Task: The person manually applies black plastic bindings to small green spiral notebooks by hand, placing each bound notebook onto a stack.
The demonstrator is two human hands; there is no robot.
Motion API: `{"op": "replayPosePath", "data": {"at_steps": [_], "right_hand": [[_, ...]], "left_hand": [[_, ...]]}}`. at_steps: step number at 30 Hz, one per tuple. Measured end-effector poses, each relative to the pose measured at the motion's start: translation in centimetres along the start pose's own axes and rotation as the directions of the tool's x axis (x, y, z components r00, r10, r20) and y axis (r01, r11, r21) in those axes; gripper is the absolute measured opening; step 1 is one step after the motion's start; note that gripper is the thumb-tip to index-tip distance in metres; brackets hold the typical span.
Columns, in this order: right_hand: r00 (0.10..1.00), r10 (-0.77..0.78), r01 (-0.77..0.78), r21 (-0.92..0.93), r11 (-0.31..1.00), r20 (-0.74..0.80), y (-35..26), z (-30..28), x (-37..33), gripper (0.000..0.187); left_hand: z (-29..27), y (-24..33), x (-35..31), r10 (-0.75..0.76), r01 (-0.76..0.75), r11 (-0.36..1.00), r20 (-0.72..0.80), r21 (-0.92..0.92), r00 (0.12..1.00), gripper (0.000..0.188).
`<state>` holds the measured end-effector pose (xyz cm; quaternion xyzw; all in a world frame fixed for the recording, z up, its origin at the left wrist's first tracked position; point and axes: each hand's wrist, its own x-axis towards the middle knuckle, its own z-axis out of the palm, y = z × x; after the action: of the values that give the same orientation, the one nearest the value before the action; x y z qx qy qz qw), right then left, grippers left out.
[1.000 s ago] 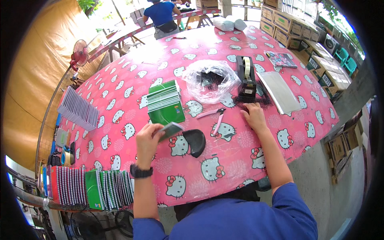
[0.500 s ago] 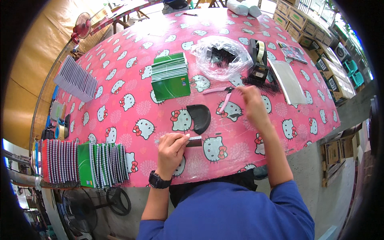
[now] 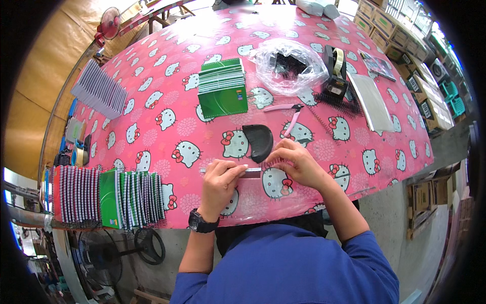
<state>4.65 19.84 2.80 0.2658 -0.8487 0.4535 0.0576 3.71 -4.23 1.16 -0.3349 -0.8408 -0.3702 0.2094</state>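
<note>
My left hand [image 3: 220, 178] is closed on a narrow dark strip with a pale upper edge [image 3: 252, 173], low over the near part of the table; its kind is unclear. Close by on the right, my right hand [image 3: 297, 163] pinches what looks like a thin dark spiral binding coil [image 3: 275, 161], its far end close to the strip. Just beyond both hands lies a black half-round tray [image 3: 259, 144]. Pink-handled pliers [image 3: 292, 121] rest beyond my right hand, and another loose spiral coil [image 3: 322, 123] lies beside them.
Green notebooks [image 3: 223, 99] are stacked in the middle. Rows of spiral-bound notebooks [image 3: 134, 198] and a pale stack [image 3: 99, 91] stand left. Farther right are a plastic bag of black coils [image 3: 288, 66], a tape dispenser [image 3: 335, 76] and a clear-wrapped flat pack [image 3: 371, 104].
My right hand has come from near the dark coils and pliers down and left to beside my left hand, bringing a thin coil. My left hand stays on the strip.
</note>
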Motion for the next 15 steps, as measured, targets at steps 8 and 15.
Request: {"op": "replayPosePath", "data": {"at_steps": [8,15], "right_hand": [[0.981,0.129,-0.162,0.25,0.955,0.144,0.0,0.5,-0.1,0.017],[0.996,0.029,-0.028,-0.019,0.999,0.081,-0.8,0.7,0.0,0.026]], "left_hand": [[-0.1,0.4,0.3,-0.028,0.028,0.999,-0.013,-0.024,1.0,0.014],[0.0,2.1,0.6,-0.118,0.117,0.991,0.027,0.058,0.993,0.025]]}}
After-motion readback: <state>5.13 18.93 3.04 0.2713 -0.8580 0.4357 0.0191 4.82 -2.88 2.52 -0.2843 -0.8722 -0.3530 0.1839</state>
